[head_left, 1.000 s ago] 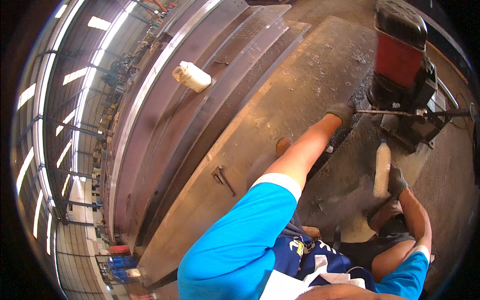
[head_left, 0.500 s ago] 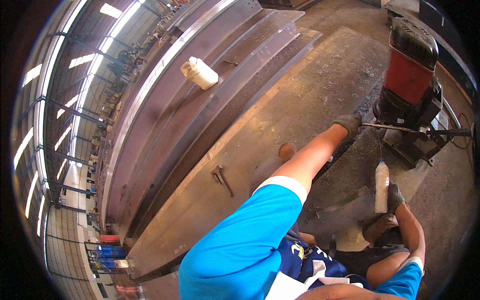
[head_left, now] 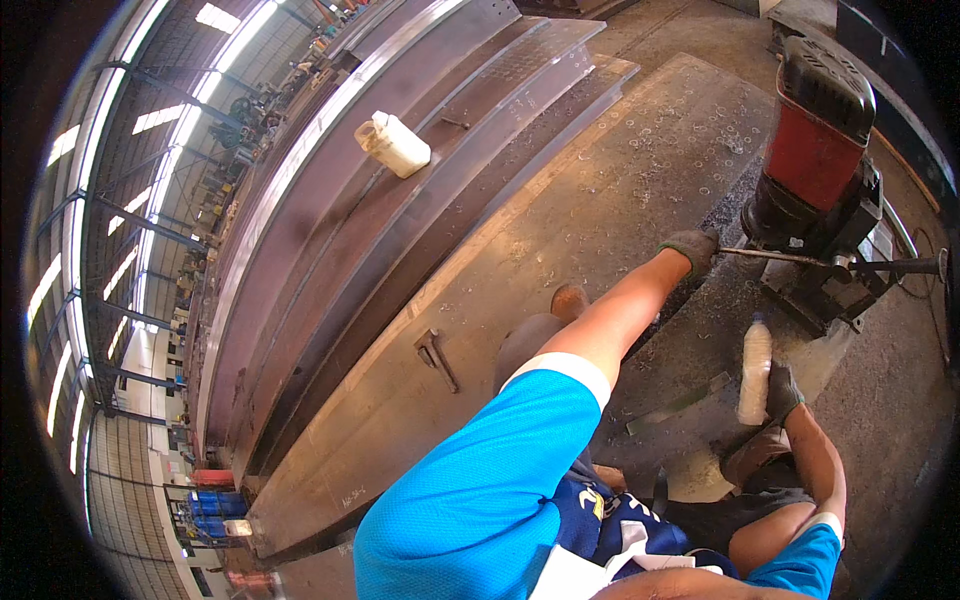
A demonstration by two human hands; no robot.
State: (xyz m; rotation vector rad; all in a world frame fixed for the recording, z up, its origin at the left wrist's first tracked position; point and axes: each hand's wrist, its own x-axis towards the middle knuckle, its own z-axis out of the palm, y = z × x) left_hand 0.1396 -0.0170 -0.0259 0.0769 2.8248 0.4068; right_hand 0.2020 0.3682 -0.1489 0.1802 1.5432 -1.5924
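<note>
My left hand, in a dark work glove, is closed around the end of a metal lever. The lever runs rightward to the hub of a red and black drilling machine that stands on a steel plate. Lower down, my gloved right hand holds a clear plastic bottle of whitish liquid. Its narrow top points up toward the machine's base, and the bottle leans slightly. The fingers behind the bottle are partly hidden.
Curled metal shavings lie on the steel plate. A wrench-like tool rests on it, left of my arm. Further left, a whitish plastic jug sits on stacked steel beams. Blue drums stand in the far lower left.
A thin stream visible above the bottle's tip half a second ago no longer shows. The bottle has shifted slightly left and leans a little more. My left hand stays on the lever.
</note>
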